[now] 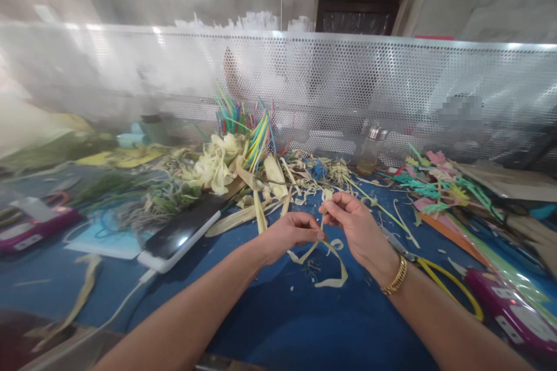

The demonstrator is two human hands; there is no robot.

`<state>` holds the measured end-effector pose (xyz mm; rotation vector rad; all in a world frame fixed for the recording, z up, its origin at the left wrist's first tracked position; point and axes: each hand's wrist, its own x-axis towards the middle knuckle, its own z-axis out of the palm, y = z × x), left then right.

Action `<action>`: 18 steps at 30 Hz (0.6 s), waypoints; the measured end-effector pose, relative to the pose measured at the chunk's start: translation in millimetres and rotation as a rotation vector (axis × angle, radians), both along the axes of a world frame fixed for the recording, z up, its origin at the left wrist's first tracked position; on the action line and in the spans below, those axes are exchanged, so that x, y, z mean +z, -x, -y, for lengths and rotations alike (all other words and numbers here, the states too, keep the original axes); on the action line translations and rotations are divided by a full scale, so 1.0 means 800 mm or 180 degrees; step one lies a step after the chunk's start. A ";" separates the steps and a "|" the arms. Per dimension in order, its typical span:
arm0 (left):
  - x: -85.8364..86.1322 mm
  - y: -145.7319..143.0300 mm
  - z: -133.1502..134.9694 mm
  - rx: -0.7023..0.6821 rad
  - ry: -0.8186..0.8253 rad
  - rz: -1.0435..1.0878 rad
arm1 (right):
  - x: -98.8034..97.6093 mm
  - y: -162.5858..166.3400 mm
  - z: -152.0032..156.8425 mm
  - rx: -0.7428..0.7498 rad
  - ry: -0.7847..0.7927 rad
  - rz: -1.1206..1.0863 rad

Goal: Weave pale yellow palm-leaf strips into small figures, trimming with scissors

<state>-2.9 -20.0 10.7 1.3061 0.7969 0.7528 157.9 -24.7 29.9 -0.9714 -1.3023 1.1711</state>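
Observation:
Both my hands meet over the middle of the blue table (270, 324). My left hand (292, 236) pinches a pale, thin strip that looks like dried husk (342, 278); its loose ends curl down toward the tabletop. Just above, my right hand (348, 221) pinches the upper part of this pale material, and a short piece shows above its fingertips. Which part lies between the fingers is partly hidden. Scissors with yellow handles (452, 284) lie beside my right wrist. More pale husk pieces (256, 208) are scattered behind my hands.
A phone (187, 229) on a white charging base lies at left, its cable running forward. Colourful stems (248, 127) stand behind a husk pile. A glass bottle (371, 149) stands near the perforated metal screen (261, 69). Purple devices (513, 307) and coloured craft pieces (448, 182) lie at right.

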 end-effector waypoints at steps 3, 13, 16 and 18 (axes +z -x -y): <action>-0.003 -0.002 0.001 0.0019 -0.0117 0.0045 | 0.001 -0.001 -0.002 -0.0002 -0.0052 0.0096; -0.014 -0.006 -0.010 0.0931 -0.0191 0.0676 | 0.001 -0.027 -0.017 0.0088 -0.0797 0.1685; -0.014 -0.005 -0.011 0.1097 -0.0200 0.0688 | 0.007 -0.030 -0.014 0.0247 -0.1080 0.2133; -0.014 -0.005 -0.012 0.1115 -0.0310 0.0535 | 0.011 -0.030 -0.012 0.0111 -0.1306 0.2276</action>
